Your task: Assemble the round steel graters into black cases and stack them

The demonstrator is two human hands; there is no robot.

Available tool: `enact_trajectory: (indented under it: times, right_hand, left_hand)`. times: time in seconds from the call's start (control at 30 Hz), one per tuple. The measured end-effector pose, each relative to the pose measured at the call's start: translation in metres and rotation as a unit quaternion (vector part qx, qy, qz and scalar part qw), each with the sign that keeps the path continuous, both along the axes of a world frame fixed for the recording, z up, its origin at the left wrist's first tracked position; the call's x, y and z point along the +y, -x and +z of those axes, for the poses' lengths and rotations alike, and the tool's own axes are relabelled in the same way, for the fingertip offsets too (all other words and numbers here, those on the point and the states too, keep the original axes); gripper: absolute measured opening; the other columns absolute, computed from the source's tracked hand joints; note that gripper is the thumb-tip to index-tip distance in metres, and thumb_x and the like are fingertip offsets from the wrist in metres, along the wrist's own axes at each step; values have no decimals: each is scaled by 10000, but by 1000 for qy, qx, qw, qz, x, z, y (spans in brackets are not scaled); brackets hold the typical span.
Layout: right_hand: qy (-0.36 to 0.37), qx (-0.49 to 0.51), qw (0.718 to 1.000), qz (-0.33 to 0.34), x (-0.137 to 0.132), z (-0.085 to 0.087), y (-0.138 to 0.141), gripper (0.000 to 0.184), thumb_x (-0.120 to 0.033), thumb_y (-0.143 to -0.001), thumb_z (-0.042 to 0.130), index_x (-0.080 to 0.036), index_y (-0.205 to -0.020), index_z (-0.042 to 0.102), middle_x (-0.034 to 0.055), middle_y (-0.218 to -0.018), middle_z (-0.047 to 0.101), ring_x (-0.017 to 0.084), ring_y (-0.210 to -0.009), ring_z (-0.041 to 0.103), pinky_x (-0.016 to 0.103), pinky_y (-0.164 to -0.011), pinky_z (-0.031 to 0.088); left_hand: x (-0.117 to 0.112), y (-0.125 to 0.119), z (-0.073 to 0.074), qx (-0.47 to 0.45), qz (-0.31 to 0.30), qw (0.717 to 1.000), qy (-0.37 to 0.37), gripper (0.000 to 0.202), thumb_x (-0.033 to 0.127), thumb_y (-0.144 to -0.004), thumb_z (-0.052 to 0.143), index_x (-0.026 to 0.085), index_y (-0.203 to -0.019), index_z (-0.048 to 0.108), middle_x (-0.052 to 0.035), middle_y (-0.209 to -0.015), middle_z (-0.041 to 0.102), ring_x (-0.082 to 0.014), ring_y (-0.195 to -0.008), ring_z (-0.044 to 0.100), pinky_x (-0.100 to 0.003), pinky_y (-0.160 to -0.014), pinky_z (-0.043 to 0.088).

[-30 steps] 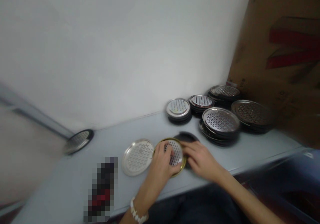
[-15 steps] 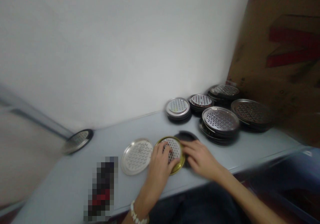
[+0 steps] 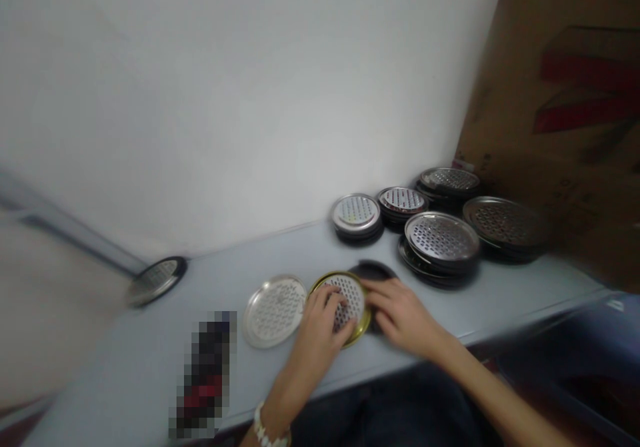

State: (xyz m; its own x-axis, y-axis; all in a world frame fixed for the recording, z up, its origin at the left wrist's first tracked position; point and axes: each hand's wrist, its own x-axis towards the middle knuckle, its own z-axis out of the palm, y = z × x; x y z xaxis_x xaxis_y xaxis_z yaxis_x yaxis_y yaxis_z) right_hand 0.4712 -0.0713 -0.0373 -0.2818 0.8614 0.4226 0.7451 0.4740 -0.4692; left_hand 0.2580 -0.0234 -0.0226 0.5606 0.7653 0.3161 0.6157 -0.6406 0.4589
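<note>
Left hand [image 3: 317,340] had its grip closed on the gold disc [image 3: 350,299], fingers across the holes. Right hand [image 3: 403,317] sat at its right rim, above a black disc [image 3: 373,270]; grip state, cannot tell. Gold disc lay near the bench [image 3: 125,367] near edge, silver disc [image 3: 275,311] just left. Stacks [image 3: 443,237] blocked the far right, against a cardboard box [image 3: 550,100]. Blurred bottle [image 3: 203,367] stood left of the hands; lone disc [image 3: 156,280] at the bench's left end.

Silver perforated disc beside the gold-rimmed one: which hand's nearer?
Left. The left hand rests on the gold-rimmed disc, right beside the silver disc. The right hand is farther away, on the gold-rimmed disc's other side.
</note>
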Motion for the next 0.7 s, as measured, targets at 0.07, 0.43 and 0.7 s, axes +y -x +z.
enact_trajectory:
  times: [0.07, 0.43, 0.7]
  right_hand:
    - [-1, 0, 1000, 0, 0, 0, 0, 370, -47, -809, 482, -176, -1083, 695, 140, -1381, 654, 279, -1232, 610, 475, -1047, 455]
    - [-18, 10, 1000, 5, 1, -4, -1, 338, -57, -810, 481, -176, -1049, 689, 148, -1373, 659, 284, -1224, 620, 481, -1022, 466]
    - [-14, 6, 1000, 0, 0, -2, 0, 360, -46, -806, 482, -173, -1068, 694, 142, -1352, 673, 278, -1210, 624, 475, -1026, 468]
  left_hand:
    - [0, -1, 1, -3, 7, 1000, 0, 266, 113, -772, 778, 215, -968, 630, -82, -1206, 622, -309, -1182, 569, -528, -1063, 461]
    - [5, -13, 6, 58, 54, 997, -6, 231, 101, -745, 791, 192, -863, 615, -77, -1034, 627, -318, -1081, 581, -494, -989, 502]
    - [5, -7, 14, 39, 5, 998, 49, 252, 177, -742, 853, 197, -924, 680, -90, -1140, 639, -317, -1148, 571, -487, -1039, 471]
